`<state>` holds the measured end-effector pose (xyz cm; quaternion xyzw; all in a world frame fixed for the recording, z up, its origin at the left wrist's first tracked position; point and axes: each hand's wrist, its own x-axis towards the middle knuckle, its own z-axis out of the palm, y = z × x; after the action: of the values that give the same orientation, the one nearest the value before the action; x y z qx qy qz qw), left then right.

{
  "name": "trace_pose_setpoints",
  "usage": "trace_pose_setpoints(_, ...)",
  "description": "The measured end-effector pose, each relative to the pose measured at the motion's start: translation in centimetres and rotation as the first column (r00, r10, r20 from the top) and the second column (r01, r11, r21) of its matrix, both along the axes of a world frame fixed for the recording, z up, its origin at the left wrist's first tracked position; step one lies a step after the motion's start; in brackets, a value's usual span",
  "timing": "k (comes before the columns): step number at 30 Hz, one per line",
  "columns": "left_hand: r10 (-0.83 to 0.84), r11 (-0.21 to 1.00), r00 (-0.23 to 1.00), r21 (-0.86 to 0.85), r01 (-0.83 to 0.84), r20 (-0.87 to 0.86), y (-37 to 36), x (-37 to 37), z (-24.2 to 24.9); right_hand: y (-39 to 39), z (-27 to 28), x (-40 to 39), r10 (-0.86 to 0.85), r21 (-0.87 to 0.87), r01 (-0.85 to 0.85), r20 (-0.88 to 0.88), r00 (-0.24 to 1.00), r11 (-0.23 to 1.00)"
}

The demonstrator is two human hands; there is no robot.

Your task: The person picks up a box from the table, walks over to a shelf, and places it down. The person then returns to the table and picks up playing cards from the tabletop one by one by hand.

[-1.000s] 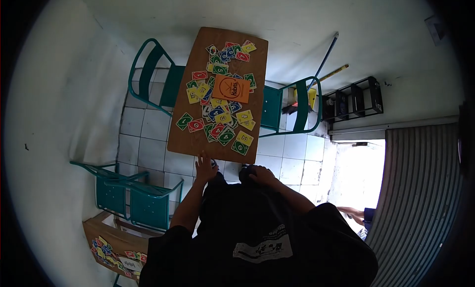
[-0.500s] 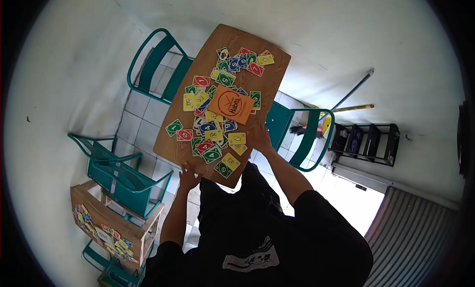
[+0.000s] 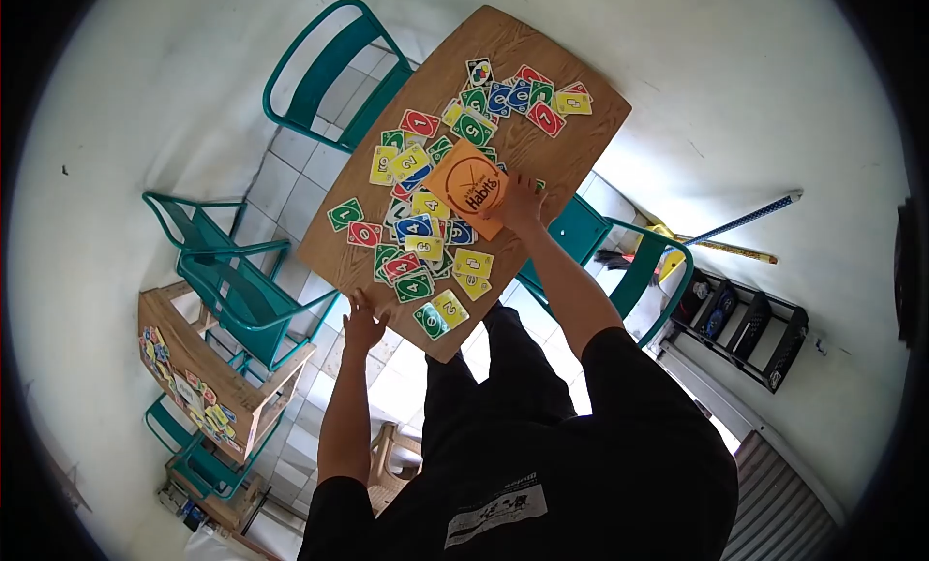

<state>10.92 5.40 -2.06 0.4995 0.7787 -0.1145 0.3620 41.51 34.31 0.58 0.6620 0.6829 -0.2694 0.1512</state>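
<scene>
An orange book [image 3: 464, 178] with "Habits" on its cover lies on top of scattered Uno cards [image 3: 414, 228] on the wooden table [image 3: 581, 140]. My right hand [image 3: 520, 210] reaches over the book's right edge, its fingers apart and its thumb side over the cover. Whether it presses on the book is hard to tell. At the table's near left edge rests my left hand [image 3: 363, 326], fingers spread and holding nothing. Closest to that hand are a green and a yellow card [image 3: 441, 314] and a red card [image 3: 365, 234].
Green metal chairs stand around: one at the far left side [image 3: 324, 82], one at the right [image 3: 634, 271], others at the left [image 3: 247, 290]. A second table [image 3: 208, 368] with cards is at lower left. Brooms [image 3: 745, 218] and a black rack [image 3: 740, 329] stand along the right wall.
My right hand has moved from the table's near right edge up to the book. My left hand stays by the near left edge. The view has shifted and turned; the book lies among the same cards.
</scene>
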Motion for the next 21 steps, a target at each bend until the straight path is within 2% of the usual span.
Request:
trace_pose_setpoints(2,-0.001,1.0,1.0,0.007,0.001,-0.007,0.1,0.1,0.1,0.2,-1.0,0.2,0.021,0.011,-0.021,0.009,1.0,1.0)
trace_pose_setpoints(4,-0.014,0.999,1.0,0.032,0.015,-0.023,0.1,0.1,0.3,0.5,-2.2,0.9,-0.008,-0.002,0.008,-0.12,0.993,1.0)
trace_pose_setpoints(6,0.098,0.983,0.995,0.152,-0.1,0.021,-0.9,-0.4,-1.6,0.2,-2.9,1.4,-0.049,0.013,0.054,-0.27,0.962,0.998)
trace_pose_setpoints(9,0.194,0.889,0.974,0.397,-0.227,0.121,-0.2,0.7,-0.1,-3.0,-1.0,2.1,-0.103,0.069,0.156,-0.491,0.865,0.985)
trace_pose_setpoints(10,0.177,0.847,0.969,0.475,-0.238,0.171,-0.1,1.1,0.1,-4.3,0.0,2.2,-0.113,0.079,0.184,-0.543,0.832,0.98)
trace_pose_setpoints(11,0.157,0.798,0.963,0.546,-0.254,0.217,0.0,1.6,0.5,-5.8,0.3,2.2,-0.101,0.079,0.218,-0.7,0.707,0.973)
trace_pose_setpoints(12,0.199,0.719,0.936,0.606,-0.34,0.289,0.4,3.0,2.0,-7.5,0.6,2.2,-0.082,0.066,0.241,-0.829,0.553,0.968)
trace_pose_setpoints(13,0.326,0.697,0.765,0.405,-0.592,0.556,0.8,4.2,4.5,-9.6,2.7,1.8,-0.126,-0.013,0.254,-0.892,0.433,0.967)
trace_pose_setpoints(14,0.432,0.638,0.504,0.141,-0.757,0.748,1.3,5.3,6.5,-11.6,5.7,1.1,-0.173,-0.094,0.256,-0.936,0.306,0.962)
trace_pose_setpoints(15,0.485,0.516,0.153,-0.14,-0.845,0.861,1.5,6.3,7.3,-13.4,7.2,0.7,-0.257,-0.213,0.191,-0.934,0.247,0.958)
trace_pose_setpoints(16,0.48,0.395,-0.219,-0.432,-0.811,0.849,1.5,7.2,8.1,-15.3,8.5,0.3,-0.346,-0.329,0.116,-0.917,0.197,0.937)
trace_pose_setpoints(19,0.195,0.542,-0.651,-0.634,-0.551,0.733,1.4,9.0,15.6,-20.1,13.7,-1.7,-0.319,-0.325,0.023,-0.909,0.269,0.946)
trace_pose_setpoints(21,0.212,0.591,-0.607,-0.595,-0.544,0.766,1.7,8.8,15.7,-21.5,14.1,-2.7,-0.181,-0.172,0.057,-0.935,0.304,0.983)
